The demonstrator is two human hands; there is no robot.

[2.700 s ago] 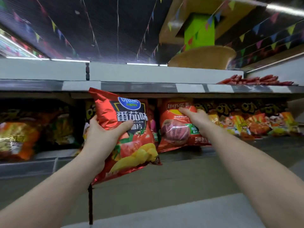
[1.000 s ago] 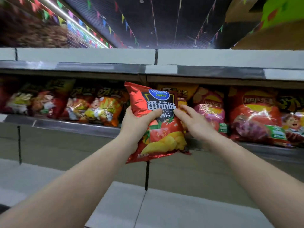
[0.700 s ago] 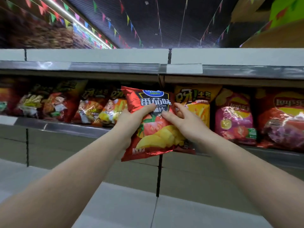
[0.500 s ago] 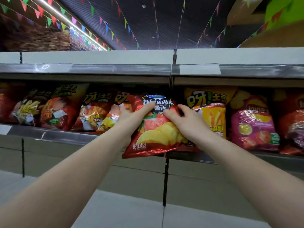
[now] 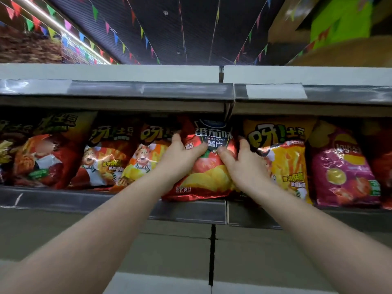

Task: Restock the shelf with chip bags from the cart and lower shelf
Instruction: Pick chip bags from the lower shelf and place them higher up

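Since half a second ago, red tomato chip bag (image 5: 209, 166) has gone deeper into the row; its bottom edge now sits on the shelf (image 5: 186, 211) lip, top tucked under the upper shelf. Left hand (image 5: 180, 154) grips the bag's left side, thumb across the front. Right hand (image 5: 241, 160) grips the right side, fingers curled behind. Bag stands between an orange chip bag (image 5: 144, 158) on its left and a yellow chip bag (image 5: 284, 160) on its right. Pink bag (image 5: 341, 166) sits further right.
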